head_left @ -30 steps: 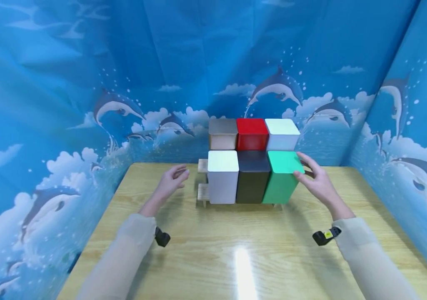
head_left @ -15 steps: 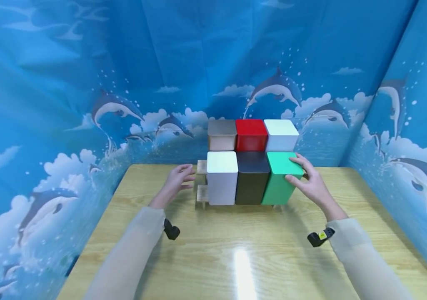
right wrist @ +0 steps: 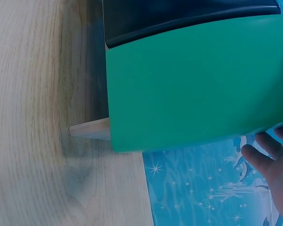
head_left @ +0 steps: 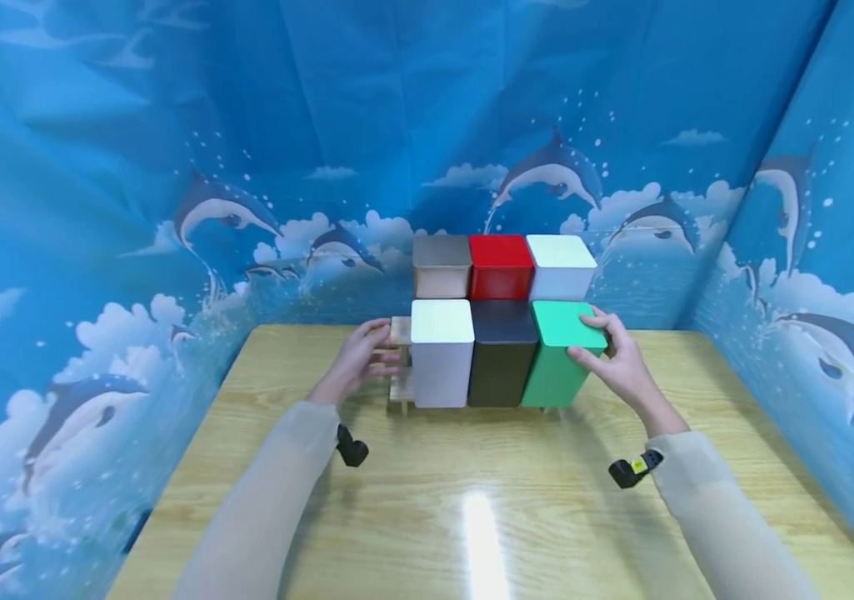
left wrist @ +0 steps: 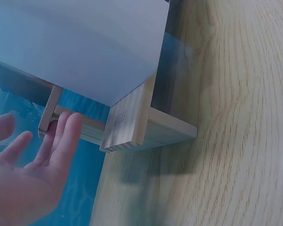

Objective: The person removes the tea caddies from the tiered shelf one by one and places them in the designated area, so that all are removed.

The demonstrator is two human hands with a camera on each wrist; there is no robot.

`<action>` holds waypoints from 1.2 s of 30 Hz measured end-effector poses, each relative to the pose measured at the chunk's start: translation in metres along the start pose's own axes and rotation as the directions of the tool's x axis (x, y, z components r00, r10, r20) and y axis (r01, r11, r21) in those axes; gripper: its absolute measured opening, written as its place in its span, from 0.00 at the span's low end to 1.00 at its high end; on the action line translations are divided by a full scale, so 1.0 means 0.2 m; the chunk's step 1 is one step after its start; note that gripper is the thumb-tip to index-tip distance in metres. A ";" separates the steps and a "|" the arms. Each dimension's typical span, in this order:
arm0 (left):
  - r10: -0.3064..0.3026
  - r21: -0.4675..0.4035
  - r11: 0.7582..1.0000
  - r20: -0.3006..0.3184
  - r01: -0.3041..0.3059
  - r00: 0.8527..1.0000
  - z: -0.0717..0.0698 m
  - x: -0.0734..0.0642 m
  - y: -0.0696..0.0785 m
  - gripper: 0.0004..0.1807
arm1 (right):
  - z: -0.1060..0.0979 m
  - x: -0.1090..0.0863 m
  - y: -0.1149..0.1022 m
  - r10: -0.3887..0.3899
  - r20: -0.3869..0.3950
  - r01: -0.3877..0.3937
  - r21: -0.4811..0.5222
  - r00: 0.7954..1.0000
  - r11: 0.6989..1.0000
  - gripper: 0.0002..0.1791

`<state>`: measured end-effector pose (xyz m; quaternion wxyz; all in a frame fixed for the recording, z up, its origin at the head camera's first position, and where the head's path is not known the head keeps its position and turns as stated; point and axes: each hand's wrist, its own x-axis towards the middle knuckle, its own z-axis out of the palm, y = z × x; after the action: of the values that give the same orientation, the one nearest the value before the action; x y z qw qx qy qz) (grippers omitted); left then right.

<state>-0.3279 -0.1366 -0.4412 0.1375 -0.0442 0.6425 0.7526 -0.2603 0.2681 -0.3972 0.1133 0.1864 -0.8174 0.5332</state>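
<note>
Two rows of lidded upright boxes stand on a stepped wooden rack [head_left: 401, 385]. The front row holds a white box [head_left: 441, 367], a black box [head_left: 500, 367] and a green box [head_left: 560, 367]. My right hand [head_left: 627, 367] rests at the green box's right corner, thumb and forefinger lying over its lid edge. In the right wrist view, fingertips touch that box's side. My left hand [head_left: 355, 360] is at the rack's left end, beside the white box. Its fingers, fairly straight, reach to the end of the upper slat [left wrist: 49, 108]; whether they press on it is hard to tell.
Behind are a grey-brown box [head_left: 441, 271], a red box [head_left: 500, 271] and another white box [head_left: 561, 271]. A dolphin-print backdrop [head_left: 322, 125] closes off the back and sides. Light wooden tabletop [head_left: 412, 500] lies in front of the rack.
My left hand has moved right, up to the rack's left end. The right hand has shifted slightly left, its thumb and forefinger further over the green lid. The boxes look unmoved.
</note>
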 end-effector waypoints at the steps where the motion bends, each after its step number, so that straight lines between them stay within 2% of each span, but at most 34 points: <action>1: -0.001 0.009 1.000 0.001 0.001 1.000 0.00 0.01 0.00 0.24 | 0.00 0.00 0.00 -0.008 -0.002 0.008 0.012 1.000 1.000 0.30; 8: -0.031 0.054 0.998 0.022 0.029 0.999 0.00 0.06 -0.01 0.24 | 0.00 0.01 0.02 -0.008 -0.002 0.008 0.056 1.000 0.998 0.28; 16: 0.000 0.055 0.998 0.010 0.000 1.000 0.00 0.10 -0.01 0.22 | -0.02 0.00 0.01 -0.024 -0.021 0.026 0.103 0.999 0.994 0.28; 22: 0.013 0.077 0.997 0.040 -0.016 0.999 0.00 0.10 0.00 0.21 | -0.03 -0.01 0.01 -0.037 -0.009 0.038 0.057 0.999 0.998 0.32; 29: 0.019 0.088 0.996 0.053 -0.024 0.998 -0.02 0.11 -0.01 0.22 | -0.03 -0.01 0.01 -0.107 -0.010 0.107 0.021 0.994 0.994 0.32; 36: 0.025 0.074 0.997 0.034 -0.028 0.999 -0.03 0.11 -0.05 0.21 | 0.00 -0.06 -0.08 -0.118 -0.037 0.119 0.018 0.992 0.993 0.29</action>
<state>-0.3481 -0.1383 -0.4570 0.1396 -0.0184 0.6681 0.7306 -0.2436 0.2637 -0.3887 0.1574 0.2261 -0.7972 0.5372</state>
